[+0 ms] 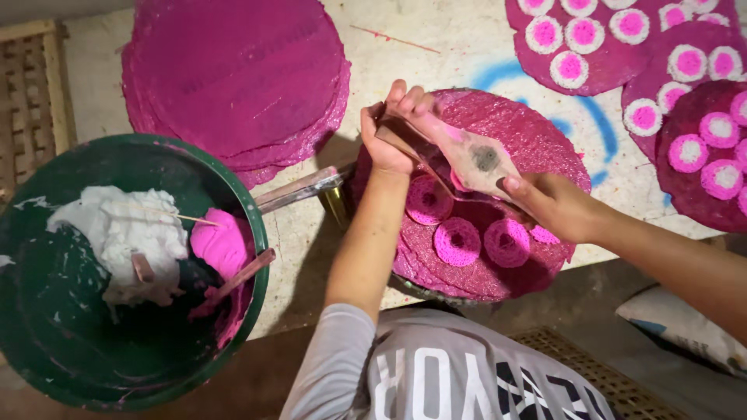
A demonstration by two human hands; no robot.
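Note:
My left hand (387, 138) and my right hand (557, 205) both grip a pink-stained press tool (473, 155) with a dark hole in its flat face. The left hand holds its handle end and the right hand its far end. I hold the tool over a round pink woven tray (537, 132). Three pink spiral rounds (457, 241) lie in a row on the tray, just under the tool. A fourth round is partly hidden beneath my right hand.
A green basin (47, 342) at the left holds white dough (120, 233), pink dough (222, 243) and wooden sticks. A stack of pink round trays (233, 78) lies behind it. Trays of pink-and-white rounds (669, 78) fill the top right. A wooden crate (31, 93) stands far left, a sack (685, 323) lower right.

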